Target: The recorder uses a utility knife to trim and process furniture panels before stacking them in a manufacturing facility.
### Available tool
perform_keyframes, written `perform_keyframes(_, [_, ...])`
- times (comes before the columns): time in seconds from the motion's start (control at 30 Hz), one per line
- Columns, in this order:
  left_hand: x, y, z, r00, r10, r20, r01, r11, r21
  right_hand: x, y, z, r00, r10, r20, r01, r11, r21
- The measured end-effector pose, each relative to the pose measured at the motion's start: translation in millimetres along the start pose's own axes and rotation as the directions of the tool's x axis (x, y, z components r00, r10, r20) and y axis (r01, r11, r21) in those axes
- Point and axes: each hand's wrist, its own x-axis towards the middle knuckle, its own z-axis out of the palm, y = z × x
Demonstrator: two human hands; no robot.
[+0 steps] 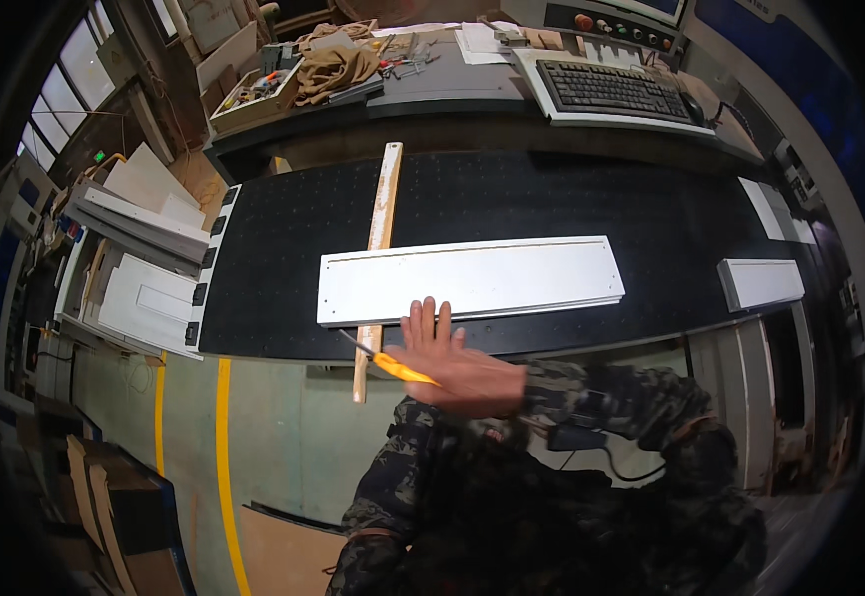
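Note:
A white rectangular panel [467,278], apparently stacked on another, lies on the black work table [512,194], with small holes near its left end. Under it crosses a long, worn wooden strip [384,204] that juts past the table's near edge. My left hand [431,326] is open, its fingers spread over the panel's near edge. Across it comes my right hand [480,385], closed around a yellow-handled tool [400,368]. The tool's thin dark shaft points left and away, close to the strip; its exact kind is unclear. The overlap hides part of my left hand.
A smaller white block of panels [762,282] sits at the table's right end. White boards [144,298] are piled left. Behind stand a keyboard [611,89], a wooden tool box [257,94] and brown cloth [336,74]. Yellow lines [224,427] mark the floor.

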Motion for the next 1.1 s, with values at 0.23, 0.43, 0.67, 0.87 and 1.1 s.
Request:
perform_keyframes(0.23, [1, -3, -2, 0.992, -0.123, -0.042, 0.120, 0.991, -0.059, 56, -3, -31, 0.982, 0.159, 0.101, -0.179, 0.958, 0.225])
perform_keyframes(0.43, [13, -2, 10, 0.993, 0.053, -0.109, -0.045, 0.996, 0.075, -23, 47, -71, 0.953, 0.301, 0.019, -0.297, 0.928, 0.227])
perform_keyframes(0.67, [11, 1, 9, 0.993, 0.045, -0.112, -0.039, 0.998, 0.056, -123, 72, -98, 0.817, 0.571, -0.082, -0.551, 0.814, 0.184])
perform_keyframes(0.87, [12, 5, 5, 0.994, 0.074, -0.086, -0.070, 0.996, 0.052, -180, 113, -111, 0.611, 0.758, -0.229, -0.726, 0.651, 0.219])
perform_keyframes(1.1, [12, 5, 6, 0.996, 0.067, -0.055, -0.063, 0.996, 0.070, -204, 111, -119, 0.519, 0.832, -0.195, -0.665, 0.536, 0.520])
